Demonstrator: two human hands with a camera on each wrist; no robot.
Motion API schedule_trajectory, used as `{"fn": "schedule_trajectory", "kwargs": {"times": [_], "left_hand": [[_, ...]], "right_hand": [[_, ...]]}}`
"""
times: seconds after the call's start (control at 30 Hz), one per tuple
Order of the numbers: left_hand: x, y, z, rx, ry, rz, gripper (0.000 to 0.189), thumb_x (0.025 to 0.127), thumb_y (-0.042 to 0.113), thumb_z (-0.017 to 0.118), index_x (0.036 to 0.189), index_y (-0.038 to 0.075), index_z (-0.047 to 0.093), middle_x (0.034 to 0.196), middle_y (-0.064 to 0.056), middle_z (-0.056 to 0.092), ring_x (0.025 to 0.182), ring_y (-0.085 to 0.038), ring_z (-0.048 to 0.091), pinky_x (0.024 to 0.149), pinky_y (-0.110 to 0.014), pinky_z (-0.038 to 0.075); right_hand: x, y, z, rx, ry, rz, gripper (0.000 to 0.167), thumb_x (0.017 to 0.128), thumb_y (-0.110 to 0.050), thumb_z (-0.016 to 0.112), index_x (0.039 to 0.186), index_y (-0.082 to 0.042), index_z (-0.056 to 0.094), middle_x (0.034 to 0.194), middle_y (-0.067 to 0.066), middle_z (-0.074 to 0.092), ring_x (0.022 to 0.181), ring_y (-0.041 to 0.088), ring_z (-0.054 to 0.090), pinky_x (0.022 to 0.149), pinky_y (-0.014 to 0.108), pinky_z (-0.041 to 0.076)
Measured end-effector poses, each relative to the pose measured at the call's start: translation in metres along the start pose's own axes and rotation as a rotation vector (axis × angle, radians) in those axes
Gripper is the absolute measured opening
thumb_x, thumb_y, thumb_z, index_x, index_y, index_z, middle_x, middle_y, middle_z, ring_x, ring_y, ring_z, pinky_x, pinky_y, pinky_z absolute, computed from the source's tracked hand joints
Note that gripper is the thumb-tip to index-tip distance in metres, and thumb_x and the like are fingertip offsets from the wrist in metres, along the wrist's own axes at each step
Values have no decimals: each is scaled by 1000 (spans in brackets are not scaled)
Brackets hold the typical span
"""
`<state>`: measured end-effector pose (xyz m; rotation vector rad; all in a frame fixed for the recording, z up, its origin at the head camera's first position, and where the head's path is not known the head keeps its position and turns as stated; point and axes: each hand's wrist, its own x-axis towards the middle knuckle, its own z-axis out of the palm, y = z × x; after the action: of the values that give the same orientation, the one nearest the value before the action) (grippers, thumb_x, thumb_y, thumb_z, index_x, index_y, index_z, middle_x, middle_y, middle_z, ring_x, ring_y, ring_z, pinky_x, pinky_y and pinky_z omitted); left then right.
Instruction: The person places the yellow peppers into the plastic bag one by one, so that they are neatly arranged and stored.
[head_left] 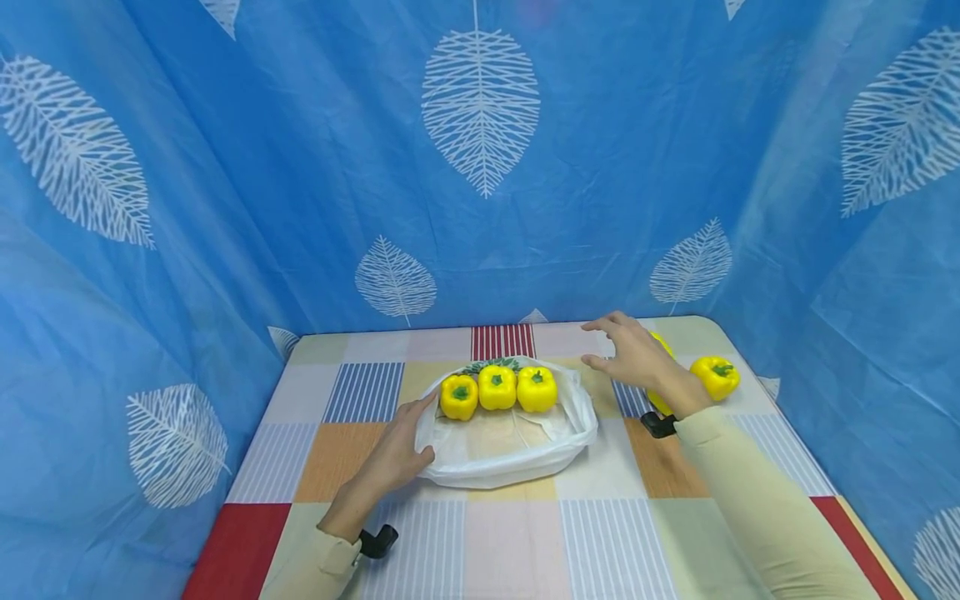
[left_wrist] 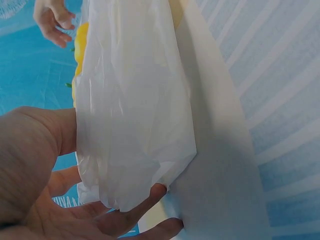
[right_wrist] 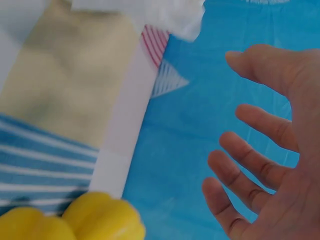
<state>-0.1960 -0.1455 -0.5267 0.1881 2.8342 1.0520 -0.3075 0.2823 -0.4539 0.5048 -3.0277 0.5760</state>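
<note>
Three yellow bell peppers (head_left: 497, 387) sit side by side toward the back of a white plastic bag (head_left: 487, 473) whose mouth faces up. My left hand (head_left: 397, 450) lies against the bag's left end. In the left wrist view its fingers (left_wrist: 137, 209) are spread and touch the bag near its lower corner. To the right of the bag, my right hand (head_left: 637, 354) is raised with its fingers parted and nothing in them. Below and beside it are more peppers, one yellow bell pepper (head_left: 715, 378) in plain sight and others partly hidden by the hand and wrist.
A patchwork-patterned cloth (head_left: 510, 542) covers the table. Blue curtains (head_left: 585, 167) with white leaf prints enclose the back and both sides. In the right wrist view, yellow peppers (right_wrist: 102, 217) lie at the lower left, close to the table's edge.
</note>
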Motion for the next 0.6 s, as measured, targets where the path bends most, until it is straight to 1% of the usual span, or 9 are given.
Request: {"fn": "schedule_trajectory", "kwargs": {"times": [0.13,0.23,0.43,0.6], "left_hand": [[0,-1,1,-4,1,-3,95,95,-4,83,180,11,43,177,-28,50,158,-50,59,128,-71,54],[0,-1,1,-8,0,-9,95,95,-4,83,180,12,43,177,-27,50,159,-50,59,128,-71,54],[-1,0,-1,-8,0,-2,95,95,-4,83,180,12,43,177,-27,50,159,-50,59,129,-71,54],[0,-1,-3,-17,6,16,96,94,-5,82,180,12,43,176,-28,50,158,-51,59,128,-73,53]], "right_hand": [[0,16,-2,14,8,27,64,108,-35,82,163,-8,65,166,32,56,148,57,57,119,81,55],[-1,30,-1,28,11,57,66,109,-36,81,165,-7,63,167,33,53,152,59,51,123,84,51],[-5,54,0,29,21,116,73,108,-38,82,170,-7,57,170,39,44,153,64,45,123,88,46],[-6,68,2,16,9,155,80,106,-39,84,172,-5,52,170,44,39,151,67,41,118,88,48]]}}
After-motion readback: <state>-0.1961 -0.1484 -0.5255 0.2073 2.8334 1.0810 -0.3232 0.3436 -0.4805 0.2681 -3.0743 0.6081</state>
